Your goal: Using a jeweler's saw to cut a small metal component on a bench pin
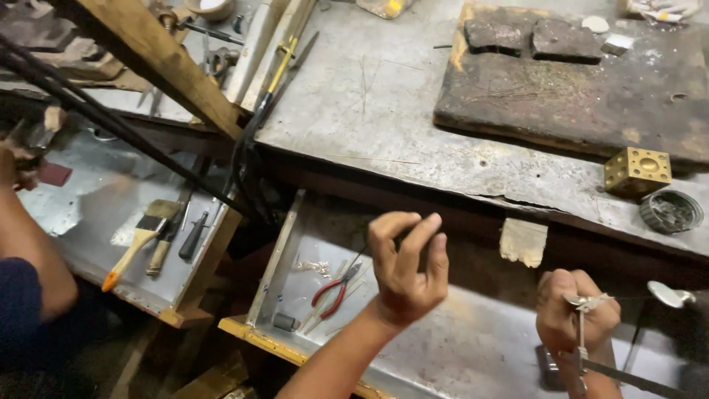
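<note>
Right hand (576, 314) grip clenched on thin silver saw frame (583, 347), left hand (405, 266) seemingly pinching fine wire.

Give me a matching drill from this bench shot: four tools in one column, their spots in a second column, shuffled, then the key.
Things:
1. red-handled pliers
2. paintbrush
3. brass block
4. round wire brush wheel

Places:
A. bench top, just left of the dark ribbed disc
B. tray below the person's left hand
C. bench edge, far right
D. left tray, near another person's arm

Pairs: 1-B, 2-D, 3-A, 4-C
</note>
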